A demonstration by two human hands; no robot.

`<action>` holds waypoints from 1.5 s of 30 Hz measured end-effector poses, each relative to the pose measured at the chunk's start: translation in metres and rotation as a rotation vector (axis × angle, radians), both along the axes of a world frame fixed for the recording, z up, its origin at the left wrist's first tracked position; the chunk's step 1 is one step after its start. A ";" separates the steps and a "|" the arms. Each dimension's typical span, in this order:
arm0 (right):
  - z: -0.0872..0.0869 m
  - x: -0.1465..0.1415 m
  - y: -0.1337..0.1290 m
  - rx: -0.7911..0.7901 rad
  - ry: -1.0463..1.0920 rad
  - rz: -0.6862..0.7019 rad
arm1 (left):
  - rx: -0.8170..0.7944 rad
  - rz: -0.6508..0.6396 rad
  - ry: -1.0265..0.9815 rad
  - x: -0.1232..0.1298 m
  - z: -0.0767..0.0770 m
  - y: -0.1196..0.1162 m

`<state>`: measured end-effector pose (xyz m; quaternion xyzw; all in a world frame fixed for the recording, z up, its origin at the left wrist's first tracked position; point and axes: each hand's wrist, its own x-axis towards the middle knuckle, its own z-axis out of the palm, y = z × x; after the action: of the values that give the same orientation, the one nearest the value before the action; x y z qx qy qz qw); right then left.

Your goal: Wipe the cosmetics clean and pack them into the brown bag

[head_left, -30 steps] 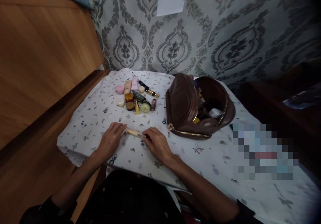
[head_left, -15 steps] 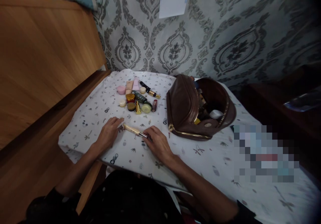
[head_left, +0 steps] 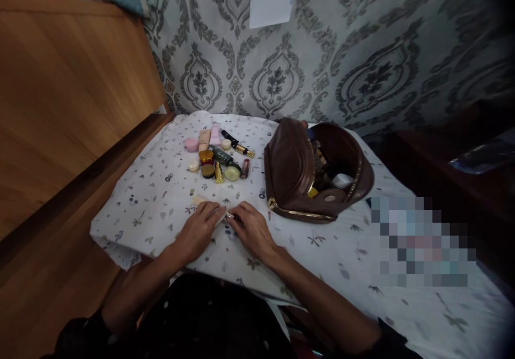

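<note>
Between my hands is a makeup brush with a pale beige handle (head_left: pixel 197 200) and a silver collar. My right hand (head_left: pixel 251 227) is closed on its dark end, which the fingers mostly hide. My left hand (head_left: pixel 201 227) is closed around the brush near the collar, with a thin white tissue (head_left: pixel 219 214) in its fingers. The handle's far tip pokes out beyond my left knuckles. Just past my hands lies a group of cosmetics: a pink jar (head_left: pixel 192 144), a beige tube (head_left: pixel 204 139), a dark green bottle (head_left: pixel 221 155), a small gold bottle (head_left: pixel 218 173) and a pale green jar (head_left: pixel 232 174).
An open brown leather bag (head_left: pixel 289 168) with several items inside stands to the right. Beyond it lies a blurred-out item (head_left: pixel 418 241). A patterned white cloth (head_left: pixel 137 203) covers the table. A wooden panel (head_left: pixel 80 64) rises at the left, and a patterned wall stands behind.
My left hand has slid right along the brush with the tissue, from the handle's tip to near the collar beside my right hand. My right hand has stayed about where it was.
</note>
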<state>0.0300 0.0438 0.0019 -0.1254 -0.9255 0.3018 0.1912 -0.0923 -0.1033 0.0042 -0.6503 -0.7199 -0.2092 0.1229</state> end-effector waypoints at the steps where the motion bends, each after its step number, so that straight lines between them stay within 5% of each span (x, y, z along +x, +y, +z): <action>1: 0.000 0.000 0.000 0.003 0.004 0.003 | -0.002 0.019 -0.008 -0.004 0.000 -0.001; 11: -0.001 0.001 0.001 0.008 0.026 0.010 | 0.016 0.192 -0.054 -0.056 -0.002 -0.019; 18: -0.001 0.001 0.000 -0.034 0.037 0.005 | -0.003 0.235 0.001 -0.044 0.001 -0.016; 27: 0.004 0.000 -0.001 -0.118 0.055 -0.016 | 0.018 -0.031 0.084 0.011 0.004 0.002; 33: 0.010 0.002 0.001 -0.412 0.075 0.005 | -0.060 0.119 0.117 -0.016 0.007 -0.004; 38: 0.011 0.001 0.001 -0.569 0.080 0.012 | 0.036 0.251 -0.056 -0.046 0.008 -0.012; 45: 0.010 -0.001 0.002 -0.693 0.103 -0.027 | 0.275 0.347 -0.628 -0.052 0.007 -0.002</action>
<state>0.0287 0.0458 0.0115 -0.1798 -0.7555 0.6013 0.1878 -0.1439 -0.1058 0.0109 -0.4003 -0.7872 -0.4688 0.0162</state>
